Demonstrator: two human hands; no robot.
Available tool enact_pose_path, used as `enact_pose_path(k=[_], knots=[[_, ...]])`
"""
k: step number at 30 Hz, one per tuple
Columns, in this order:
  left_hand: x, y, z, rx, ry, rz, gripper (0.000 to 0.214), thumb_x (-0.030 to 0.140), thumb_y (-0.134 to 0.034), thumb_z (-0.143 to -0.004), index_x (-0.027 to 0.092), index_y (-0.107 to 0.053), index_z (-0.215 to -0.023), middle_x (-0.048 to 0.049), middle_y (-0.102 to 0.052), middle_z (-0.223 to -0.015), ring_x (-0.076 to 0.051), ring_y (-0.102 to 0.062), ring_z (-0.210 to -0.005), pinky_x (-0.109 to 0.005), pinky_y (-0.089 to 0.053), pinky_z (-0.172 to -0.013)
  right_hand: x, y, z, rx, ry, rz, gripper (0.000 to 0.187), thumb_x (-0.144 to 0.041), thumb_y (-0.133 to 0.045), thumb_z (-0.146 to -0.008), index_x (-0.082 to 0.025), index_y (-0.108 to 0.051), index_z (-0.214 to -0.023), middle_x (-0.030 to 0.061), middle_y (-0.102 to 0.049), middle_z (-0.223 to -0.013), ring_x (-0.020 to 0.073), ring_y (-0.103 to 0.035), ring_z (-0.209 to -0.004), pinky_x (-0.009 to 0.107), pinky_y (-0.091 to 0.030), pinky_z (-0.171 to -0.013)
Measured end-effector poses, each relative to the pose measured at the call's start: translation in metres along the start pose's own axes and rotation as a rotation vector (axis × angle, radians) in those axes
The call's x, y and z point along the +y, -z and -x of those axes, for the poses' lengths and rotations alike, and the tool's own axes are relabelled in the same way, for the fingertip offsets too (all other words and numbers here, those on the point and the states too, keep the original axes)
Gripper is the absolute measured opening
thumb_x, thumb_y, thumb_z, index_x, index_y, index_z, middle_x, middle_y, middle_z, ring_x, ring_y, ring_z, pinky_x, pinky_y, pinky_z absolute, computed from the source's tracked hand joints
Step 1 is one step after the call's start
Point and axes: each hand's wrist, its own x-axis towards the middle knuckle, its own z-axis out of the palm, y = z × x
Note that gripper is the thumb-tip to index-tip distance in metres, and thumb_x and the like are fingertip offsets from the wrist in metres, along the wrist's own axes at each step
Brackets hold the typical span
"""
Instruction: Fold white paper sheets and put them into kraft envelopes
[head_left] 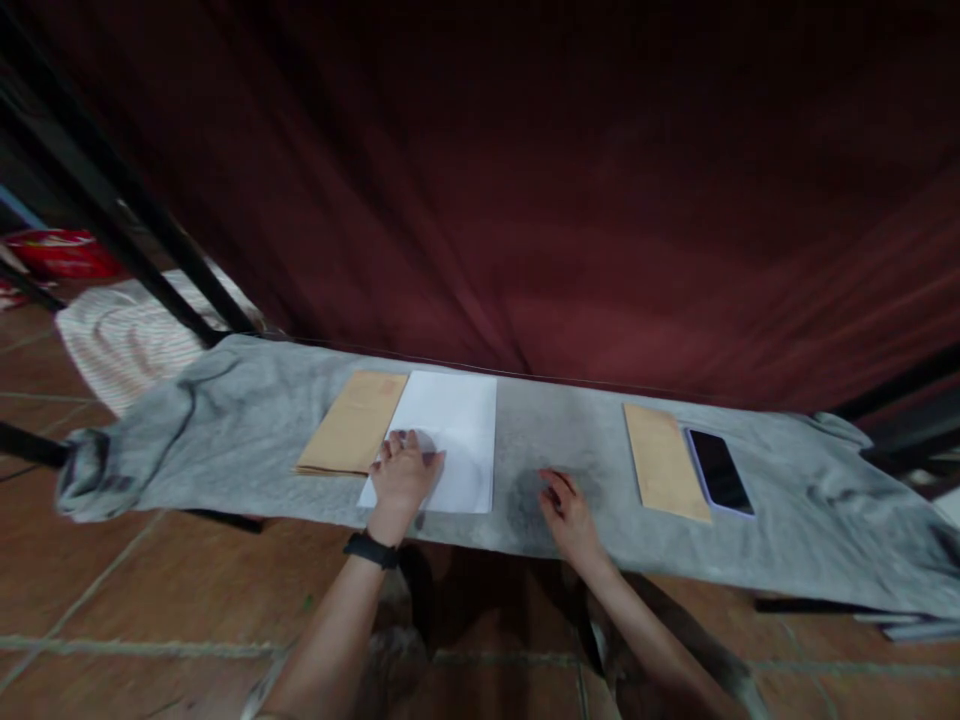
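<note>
My left hand (403,472) lies flat with fingers spread on the lower left part of a stack of white paper (457,440). A dark band circles that wrist. Tan envelopes (356,420) lie against the paper's left side, their far end bearing a faint reddish mark. Over the grey cloth (555,420), right of the paper, my right hand (568,510) holds nothing; its fingers are loosely bent and apart from the thumb. Farther right is another tan envelope (664,462), or a small pile of them; I cannot tell which.
A phone (720,472) with a pale purple edge lies beside the right envelope. Behind the cloth-covered bench hangs a dark red curtain (525,250). Black metal bars (142,210) stand at the left, near a striped cloth (135,335) and a red object (64,253). Brown tiles (187,590) cover the floor.
</note>
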Motion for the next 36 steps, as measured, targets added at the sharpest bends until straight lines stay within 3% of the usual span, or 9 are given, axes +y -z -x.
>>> enact_pose_path(k=[4,7,11,18,21,24,29,33,36], knots=[[0.001,-0.001,0.004,-0.047,-0.039,-0.045,0.053,0.046,-0.053,-0.092,0.016,-0.057,-0.136,-0.0199,-0.056,-0.141,-0.036,-0.053,-0.128,-0.049,-0.048,-0.098,-0.021,-0.023,-0.011,-0.118,-0.087,-0.169,0.029,-0.021,-0.060,-0.082,-0.026,-0.073,-0.107,0.0035,-0.069,-0.099,0.0167,-0.065,-0.078,0.030,-0.056,-0.075],[0.004,-0.002,0.005,-0.042,-0.077,-0.057,0.050,0.045,-0.058,-0.090,0.014,-0.061,-0.129,-0.0216,-0.057,-0.137,-0.037,-0.054,-0.125,-0.050,-0.048,-0.096,-0.030,-0.038,-0.029,-0.126,-0.165,-0.175,0.025,-0.014,-0.064,-0.076,-0.028,-0.074,-0.094,-0.0007,-0.069,-0.087,0.0155,-0.063,-0.073,0.029,-0.055,-0.076],[0.008,-0.004,0.009,-0.032,-0.111,-0.058,0.051,0.043,-0.059,-0.090,0.012,-0.062,-0.130,-0.0233,-0.059,-0.133,-0.037,-0.057,-0.120,-0.047,-0.048,-0.093,-0.031,-0.053,-0.048,-0.127,-0.150,-0.102,0.023,-0.011,-0.063,-0.076,-0.029,-0.073,-0.086,-0.0023,-0.068,-0.082,0.0168,-0.063,-0.079,0.030,-0.053,-0.081],[0.020,-0.010,0.020,0.033,-0.240,-0.098,0.046,0.037,-0.056,-0.094,0.009,-0.063,-0.129,-0.0227,-0.067,-0.121,-0.035,-0.062,-0.114,-0.044,-0.049,-0.090,-0.022,-0.062,-0.064,-0.142,-0.335,-0.260,0.023,-0.028,-0.062,-0.081,-0.028,-0.072,-0.102,-0.0018,-0.068,-0.075,0.0179,-0.062,-0.066,0.026,-0.048,-0.053],[0.020,-0.007,0.016,0.013,-0.233,-0.052,0.042,0.038,-0.050,-0.096,0.008,-0.069,-0.120,-0.0217,-0.070,-0.114,-0.035,-0.065,-0.109,-0.045,-0.050,-0.091,-0.022,-0.067,-0.071,-0.179,-0.348,-0.278,0.019,-0.034,-0.064,-0.080,-0.027,-0.071,-0.096,-0.0014,-0.069,-0.075,0.0182,-0.062,-0.065,0.025,-0.044,-0.049],[0.011,0.001,0.006,0.015,-0.180,0.040,0.044,0.040,-0.046,-0.098,0.010,-0.069,-0.120,-0.0200,-0.072,-0.113,-0.035,-0.067,-0.108,-0.047,-0.049,-0.095,-0.023,-0.070,-0.078,-0.208,-0.307,-0.260,0.011,-0.036,-0.066,-0.077,-0.026,-0.068,-0.079,-0.0016,-0.067,-0.070,0.0180,-0.061,-0.066,0.028,-0.046,-0.057],[-0.017,0.008,-0.028,0.111,-0.022,0.423,0.056,0.038,-0.051,-0.096,0.009,-0.050,-0.144,-0.0241,-0.059,-0.139,-0.036,-0.057,-0.128,-0.047,-0.044,-0.104,-0.028,-0.054,-0.080,-0.254,-0.260,-0.512,0.023,-0.046,-0.071,-0.075,-0.024,-0.067,-0.079,0.0004,-0.072,-0.078,0.0210,-0.065,-0.076,0.034,-0.051,-0.073],[-0.023,0.007,-0.049,-0.098,0.197,0.952,0.062,0.042,-0.063,-0.090,0.010,-0.051,-0.141,-0.0202,-0.068,-0.128,-0.028,-0.067,-0.114,-0.036,-0.052,-0.093,-0.035,-0.019,-0.076,-0.347,-0.220,-0.651,0.034,-0.051,-0.074,-0.077,-0.022,-0.071,-0.095,0.0045,-0.076,-0.095,0.0238,-0.068,-0.090,0.037,-0.052,-0.085],[-0.014,0.011,-0.048,-0.300,0.280,1.343,0.050,0.046,-0.065,-0.088,0.011,-0.064,-0.124,-0.0143,-0.076,-0.108,-0.023,-0.074,-0.091,-0.030,-0.056,-0.076,-0.038,0.007,-0.073,-0.412,-0.201,-0.668,0.037,-0.049,-0.077,-0.077,-0.022,-0.072,-0.102,0.0047,-0.077,-0.101,0.0241,-0.069,-0.097,0.038,-0.051,-0.092]])
